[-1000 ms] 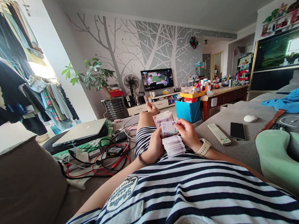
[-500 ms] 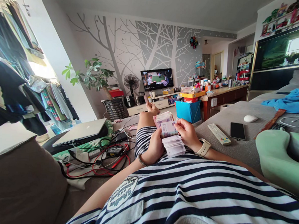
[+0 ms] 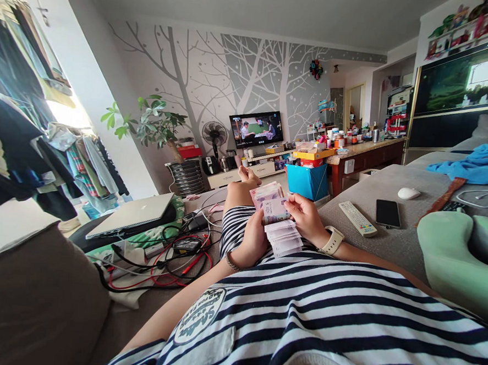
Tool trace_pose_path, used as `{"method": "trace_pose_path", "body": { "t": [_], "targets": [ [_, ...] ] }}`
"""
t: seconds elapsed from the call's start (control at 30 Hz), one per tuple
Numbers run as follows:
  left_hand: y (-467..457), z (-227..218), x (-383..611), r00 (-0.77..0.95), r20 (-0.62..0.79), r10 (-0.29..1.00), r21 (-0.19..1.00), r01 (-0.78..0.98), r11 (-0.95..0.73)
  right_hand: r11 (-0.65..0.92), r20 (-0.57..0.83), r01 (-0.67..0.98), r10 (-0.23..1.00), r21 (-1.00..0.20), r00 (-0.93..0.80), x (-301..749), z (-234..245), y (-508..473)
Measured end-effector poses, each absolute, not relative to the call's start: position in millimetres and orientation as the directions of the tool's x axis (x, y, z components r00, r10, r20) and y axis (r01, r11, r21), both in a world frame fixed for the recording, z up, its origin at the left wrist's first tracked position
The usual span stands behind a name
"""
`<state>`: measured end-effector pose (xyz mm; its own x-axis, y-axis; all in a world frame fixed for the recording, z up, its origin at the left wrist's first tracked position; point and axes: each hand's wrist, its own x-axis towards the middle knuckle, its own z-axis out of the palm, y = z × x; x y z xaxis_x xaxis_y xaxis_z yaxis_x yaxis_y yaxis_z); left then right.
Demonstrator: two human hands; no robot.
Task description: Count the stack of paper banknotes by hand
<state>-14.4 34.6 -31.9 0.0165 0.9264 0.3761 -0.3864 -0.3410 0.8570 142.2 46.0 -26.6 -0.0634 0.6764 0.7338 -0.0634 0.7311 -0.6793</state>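
Over my lap, my left hand (image 3: 254, 239) is closed round a wad of banknotes (image 3: 282, 239). The upper ends of the notes fan out above the fingers, while their lower ends hang folded toward my striped shirt (image 3: 302, 307). My right hand (image 3: 305, 216), with a pale watch (image 3: 333, 241) on its wrist, pinches the right edge of a purplish banknote (image 3: 273, 209) at the front of the wad. Part of the wad is hidden behind the left hand's fingers.
Left of my legs lie a closed laptop (image 3: 132, 215) and tangled cables (image 3: 182, 250). To the right on the sofa are a remote control (image 3: 357, 218), a phone (image 3: 388, 213), a white mouse (image 3: 408, 193) and a green neck pillow (image 3: 446, 250). A blue bin (image 3: 306, 181) stands beyond my legs.
The right hand's fingers and the front banknote have shifted very slightly. Both hands stay in the same place, still holding the notes.
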Motion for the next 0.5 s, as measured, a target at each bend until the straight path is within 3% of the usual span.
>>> {"method": "trace_pose_path", "body": {
  "t": [0.5],
  "targets": [
    [25.5,-24.2,-10.2,0.000,0.339,0.941,0.838,-0.454,-0.302,0.751,0.755,-0.074,0.650,-0.656,-0.086,145.8,-23.6,39.9]
  ]
}}
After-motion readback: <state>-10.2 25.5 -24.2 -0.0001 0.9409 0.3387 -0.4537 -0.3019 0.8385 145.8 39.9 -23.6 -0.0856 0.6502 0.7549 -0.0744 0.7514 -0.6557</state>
